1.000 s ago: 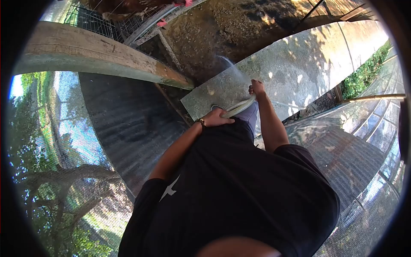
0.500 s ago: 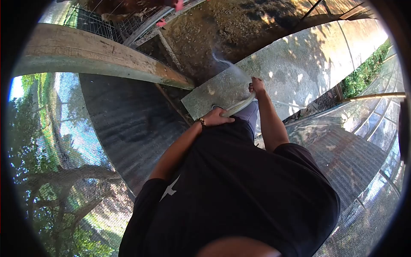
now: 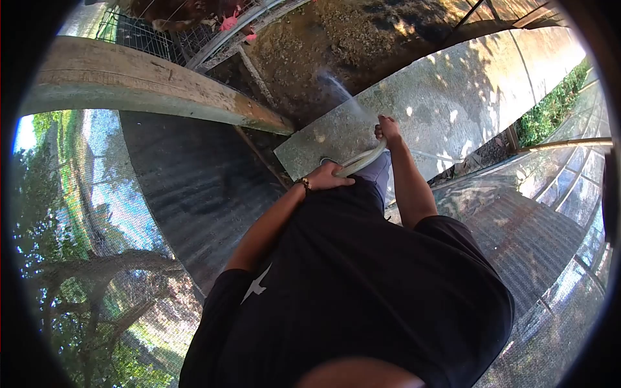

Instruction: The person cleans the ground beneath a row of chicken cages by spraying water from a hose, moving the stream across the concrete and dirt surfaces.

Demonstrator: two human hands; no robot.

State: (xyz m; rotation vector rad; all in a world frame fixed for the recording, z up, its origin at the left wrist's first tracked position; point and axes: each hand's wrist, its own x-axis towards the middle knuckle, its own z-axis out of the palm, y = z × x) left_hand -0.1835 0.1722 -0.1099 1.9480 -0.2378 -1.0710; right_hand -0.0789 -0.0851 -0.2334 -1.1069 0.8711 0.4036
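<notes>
Mottled concrete (image 3: 446, 97) spreads beneath a curved, pale hose (image 3: 363, 161).

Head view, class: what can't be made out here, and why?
Hose tip, head view: hidden by the right hand.
Bird, head view: upper body cut off by the top edge.
Water spray, head view: far end too faint to show where it lands.
</notes>
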